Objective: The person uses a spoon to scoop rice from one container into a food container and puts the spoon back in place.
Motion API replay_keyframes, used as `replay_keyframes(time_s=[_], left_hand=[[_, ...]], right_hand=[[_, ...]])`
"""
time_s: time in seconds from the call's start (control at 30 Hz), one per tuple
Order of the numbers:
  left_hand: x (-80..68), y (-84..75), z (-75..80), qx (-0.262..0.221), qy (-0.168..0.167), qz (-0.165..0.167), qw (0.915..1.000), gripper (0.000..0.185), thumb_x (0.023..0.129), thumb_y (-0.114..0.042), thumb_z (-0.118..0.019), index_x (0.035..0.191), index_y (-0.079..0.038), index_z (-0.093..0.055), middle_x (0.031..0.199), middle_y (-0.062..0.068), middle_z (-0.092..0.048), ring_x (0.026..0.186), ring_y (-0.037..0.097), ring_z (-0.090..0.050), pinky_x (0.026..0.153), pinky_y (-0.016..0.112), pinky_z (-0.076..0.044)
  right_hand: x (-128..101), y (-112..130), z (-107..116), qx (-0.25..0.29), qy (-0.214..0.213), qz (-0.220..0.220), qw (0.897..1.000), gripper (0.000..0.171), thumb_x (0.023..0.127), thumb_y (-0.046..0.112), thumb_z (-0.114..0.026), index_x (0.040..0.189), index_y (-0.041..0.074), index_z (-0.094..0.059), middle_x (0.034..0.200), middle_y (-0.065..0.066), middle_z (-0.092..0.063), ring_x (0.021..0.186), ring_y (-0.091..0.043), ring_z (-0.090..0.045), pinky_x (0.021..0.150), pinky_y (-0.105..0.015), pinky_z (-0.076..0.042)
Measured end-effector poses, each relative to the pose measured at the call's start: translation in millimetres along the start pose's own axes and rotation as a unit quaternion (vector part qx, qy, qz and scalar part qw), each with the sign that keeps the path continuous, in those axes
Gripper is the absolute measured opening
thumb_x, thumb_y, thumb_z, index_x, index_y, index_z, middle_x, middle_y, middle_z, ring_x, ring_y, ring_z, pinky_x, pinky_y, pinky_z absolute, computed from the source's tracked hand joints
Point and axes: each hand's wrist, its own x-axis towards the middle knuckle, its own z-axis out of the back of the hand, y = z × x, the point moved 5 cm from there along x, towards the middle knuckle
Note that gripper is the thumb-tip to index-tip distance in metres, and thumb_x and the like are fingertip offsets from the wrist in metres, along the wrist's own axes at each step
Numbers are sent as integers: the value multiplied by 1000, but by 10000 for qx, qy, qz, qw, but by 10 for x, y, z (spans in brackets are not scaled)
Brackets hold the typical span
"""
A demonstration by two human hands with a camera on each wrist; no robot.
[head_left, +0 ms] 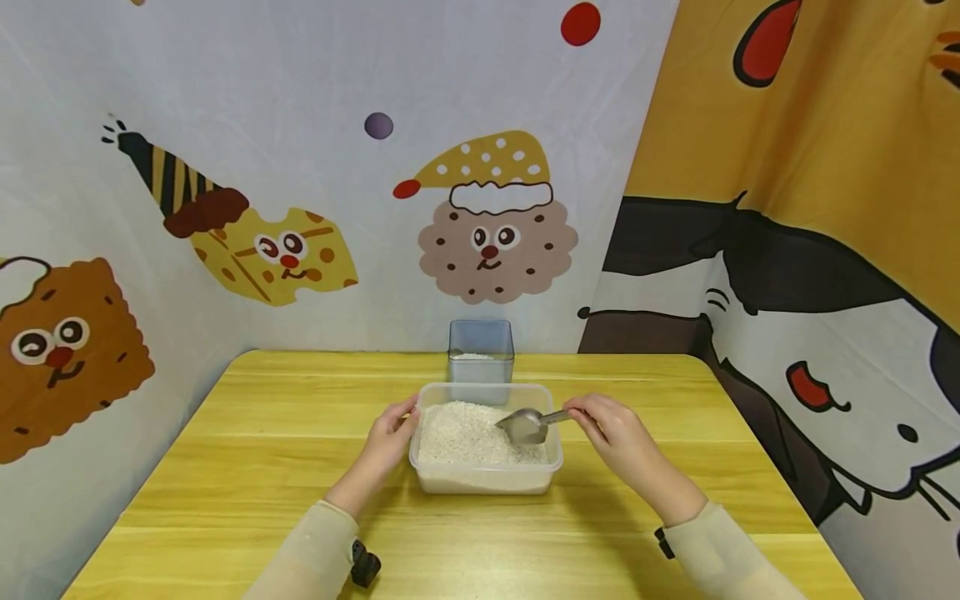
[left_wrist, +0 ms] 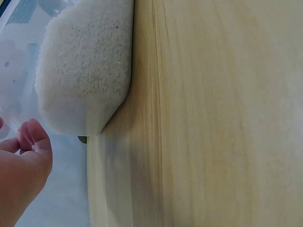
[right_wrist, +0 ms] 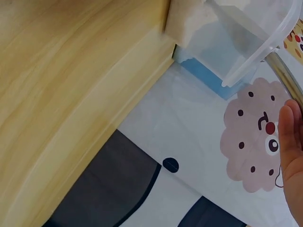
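Observation:
A clear plastic container (head_left: 483,481) of white rice (head_left: 459,437) stands mid-table. At its left side, my left hand (head_left: 390,437) holds the rim; the left wrist view shows the curled fingers (left_wrist: 40,139) against the see-through wall. My right hand (head_left: 617,437) grips the handle of a metal scoop (head_left: 527,427) from the right. The scoop's bowl is over the rice, its tip at the rice surface; how much it carries cannot be told. In the right wrist view, the scoop's handle (right_wrist: 283,73) crosses the container's rim beside my right hand (right_wrist: 292,151).
Behind the container stands a bluish clear box (head_left: 481,337) with some white grains inside, partly hidden by the container. Both are on a wood-grain table (head_left: 285,467). A cartoon-printed cloth (head_left: 315,100) hangs along the table's back and right side.

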Motion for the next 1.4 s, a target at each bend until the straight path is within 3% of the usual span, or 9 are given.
replay_keyframes(time_s=[0.2,0.37,0.5,0.73,0.83,1.13,1.4], left_hand=[[20,10,5,-63,38,-43,10000,45,100,-22,-48,141,-4,-43,123,17,-50,93,12,-48,77,21,-43],[33,30,24,-23,-10,9,10000,43,100,-21,-49,140,-7,-45,122,15,-51,94,13,-50,78,21,-44],[37,32,37,-16,-24,8,10000,43,100,-21,-49,140,-7,-46,120,14,-52,94,14,-49,78,21,-44],[40,21,35,-55,43,28,10000,44,100,-22,-47,141,-5,-43,123,15,-51,96,13,-48,80,21,-44],[26,-6,33,-107,91,71,9999,45,100,-19,-47,141,-3,-42,123,17,-50,96,13,-48,79,21,-44],[-130,-298,20,-120,160,82,9998,43,100,-13,-45,140,3,-41,122,23,-49,94,15,-48,78,20,-43],[25,18,-4,-101,50,12,9999,43,100,-19,-47,141,-4,-44,124,18,-50,96,14,-49,79,20,-43]], right_hand=[[-19,-48,-28,307,229,-770,9963,8,91,13,-63,96,11,-69,83,4,-65,68,-1,-53,57,-20,-48],[-25,-110,-61,866,467,-1569,9827,14,96,20,-56,94,12,-68,75,4,-61,60,-3,-50,51,-21,-45],[-44,-164,-94,1550,469,-2243,9610,20,97,21,-54,93,8,-68,70,-4,-62,57,-7,-52,48,-23,-45],[-116,-236,-247,2656,477,-3121,9109,24,97,16,-53,96,-4,-66,73,-17,-65,60,-16,-61,55,-30,-54],[-147,-247,-314,2825,523,-3389,8959,26,98,16,-53,98,-6,-66,74,-17,-65,60,-15,-61,56,-29,-54],[-165,-210,-383,3167,539,-3890,8634,25,98,11,-52,101,-10,-64,72,-13,-65,60,-15,-60,57,-27,-54],[-173,-201,-404,3232,405,-4071,8533,25,97,11,-52,102,-12,-64,70,-12,-65,58,-13,-60,55,-27,-53]])
